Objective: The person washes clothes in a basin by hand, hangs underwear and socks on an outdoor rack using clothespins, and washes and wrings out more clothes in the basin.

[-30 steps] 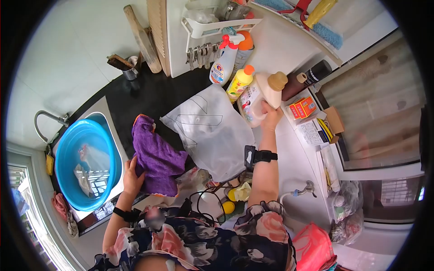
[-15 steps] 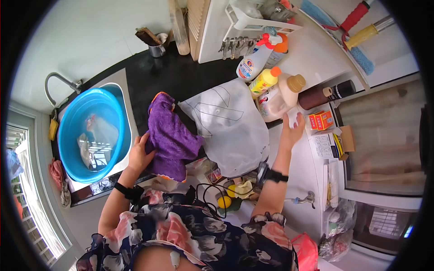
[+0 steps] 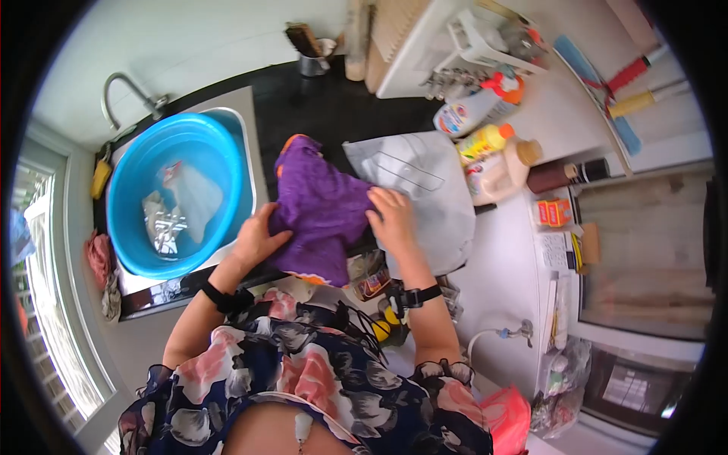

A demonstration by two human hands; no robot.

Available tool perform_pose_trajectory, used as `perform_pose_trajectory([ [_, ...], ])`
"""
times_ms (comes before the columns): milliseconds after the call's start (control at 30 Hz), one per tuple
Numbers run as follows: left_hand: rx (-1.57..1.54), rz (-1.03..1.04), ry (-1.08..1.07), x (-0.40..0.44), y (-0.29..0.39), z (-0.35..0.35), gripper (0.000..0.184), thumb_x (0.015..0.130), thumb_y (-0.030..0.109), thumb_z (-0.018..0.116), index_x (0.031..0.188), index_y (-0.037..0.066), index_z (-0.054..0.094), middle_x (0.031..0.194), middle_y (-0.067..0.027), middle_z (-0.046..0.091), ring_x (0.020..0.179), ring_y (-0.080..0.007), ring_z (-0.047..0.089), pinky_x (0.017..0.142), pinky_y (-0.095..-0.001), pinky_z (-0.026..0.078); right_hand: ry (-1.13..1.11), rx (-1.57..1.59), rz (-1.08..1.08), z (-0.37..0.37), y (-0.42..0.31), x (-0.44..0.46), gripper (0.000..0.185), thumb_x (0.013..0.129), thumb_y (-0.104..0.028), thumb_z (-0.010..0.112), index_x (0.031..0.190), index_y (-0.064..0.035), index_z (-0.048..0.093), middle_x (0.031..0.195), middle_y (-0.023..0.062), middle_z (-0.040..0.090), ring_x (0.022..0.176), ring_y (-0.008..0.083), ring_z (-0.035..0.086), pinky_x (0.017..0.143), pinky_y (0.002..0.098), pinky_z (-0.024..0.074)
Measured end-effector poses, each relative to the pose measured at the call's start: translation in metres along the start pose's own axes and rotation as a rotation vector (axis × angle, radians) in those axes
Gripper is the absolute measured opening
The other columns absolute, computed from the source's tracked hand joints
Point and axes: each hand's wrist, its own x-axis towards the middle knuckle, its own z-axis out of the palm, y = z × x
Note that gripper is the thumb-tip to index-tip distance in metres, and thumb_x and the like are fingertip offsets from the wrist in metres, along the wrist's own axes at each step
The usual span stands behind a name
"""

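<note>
Where the purple cloth (image 3: 322, 205) ends, both hands (image 3: 256, 239) (image 3: 394, 221) touch it, half-open; counter (image 3: 353, 114) stretches beyond.

One purple cloth (image 3: 322, 201), one blue basin (image 3: 133, 220), one yellow bottle (image 3: 479, 144), two taps (image 3: 522, 332) — and two black wristbands (image 3: 425, 296).

Cloth (image 3: 318, 212) matt w/ rough nap, basin (image 3: 136, 189) glossy plas.

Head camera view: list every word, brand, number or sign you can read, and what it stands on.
Nothing reads clearly.
Spray bottle: label too blurred.
Yellow bottle: label too blurred.
Cream jug: label too blurred.
Orange boxes: print too small.
White box: print too small.
Purple cloth: no lettering shows.
</note>
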Motion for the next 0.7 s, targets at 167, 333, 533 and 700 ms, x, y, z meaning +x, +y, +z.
perform_pose_trajectory([
  [167, 0.004, -0.051, -0.010, -0.006, -0.005, -0.009, 0.058, 0.070, 0.025, 0.072, 0.120, 0.001, 0.052, 0.104, -0.0253, 0.062, 0.098, -0.0401, 0.061, 0.086, -0.0434, 0.048, 0.075, 0.161, 0.119, 0.006, 0.008, 0.003, 0.032, 0.081, -0.016, 0.068, 0.109, -0.0017, 0.064, 0.114, 0.0130, 0.064, 0.105, 0.0325, 0.058, 0.092, 0.0416, 0.0447],
  [333, -0.038, 0.084, 0.027, -0.018, -0.012, -0.011, 0.057, 0.073, 0.027, 0.071, 0.119, 0.000, 0.052, 0.106, -0.0257, 0.060, 0.094, -0.0410, 0.060, 0.086, -0.0440, 0.048, 0.197, 0.339, 0.150, -0.008, -0.038, 0.009, 0.037, 0.081, -0.013, 0.070, 0.115, 0.0000, 0.062, 0.114, 0.0170, 0.063, 0.107, 0.0333, 0.059, 0.093, 0.0398, 0.0454],
  [533, 0.093, 0.023, -0.431, -0.002, 0.004, 0.039, 0.075, 0.077, 0.038, 0.072, 0.131, -0.003, 0.040, 0.122, -0.0311, 0.050, 0.107, -0.0413, 0.057, 0.091, -0.0428, 0.048, -0.203, 0.146, 0.099, 0.094, -0.093, 0.049, 0.079, 0.081, -0.048, 0.063, 0.143, -0.0091, 0.034, 0.152, 0.0208, 0.021, 0.135, 0.0443, 0.025, 0.101, 0.0666, 0.0233],
  [700, -0.317, -0.199, -0.122, -0.023, -0.027, -0.012, 0.069, 0.081, 0.030, 0.073, 0.133, -0.003, 0.042, 0.110, -0.0201, 0.060, 0.091, -0.0263, 0.064, 0.079, -0.0343, 0.051, -0.214, -0.093, 0.258, 0.110, -0.119, 0.100, 0.089, 0.074, -0.045, 0.071, 0.143, -0.0059, 0.030, 0.149, 0.0291, 0.021, 0.131, 0.0470, 0.029, 0.099, 0.0603, 0.0310],
])
